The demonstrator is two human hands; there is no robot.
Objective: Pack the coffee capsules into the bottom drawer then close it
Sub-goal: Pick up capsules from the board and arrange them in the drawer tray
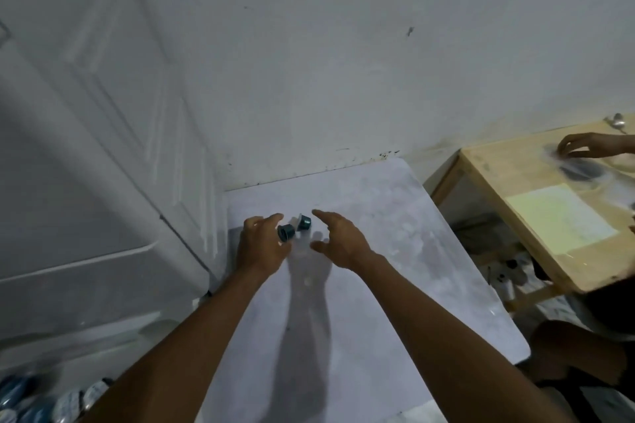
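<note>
Two dark teal coffee capsules lie on their sides near the far left of a white table [378, 285]. The nearer capsule [286, 232] sits between the forefinger and thumb of my left hand [261, 244], whose fingers are spread around it. The other capsule [304, 223], with its pale lid turned left, lies just beyond. My right hand [338, 239] hovers to its right with thumb and forefinger wide apart, a small gap from it. At the bottom left several blue and white capsules [24, 398] lie blurred in a low white container.
A white panelled door [86, 148] and white plastic furniture [103, 285] stand left of the table, with the wall behind. At right stands a wooden table [498, 189] with paper [560, 216], a spoon and another person's hand [580, 146]. That person sits at the lower right.
</note>
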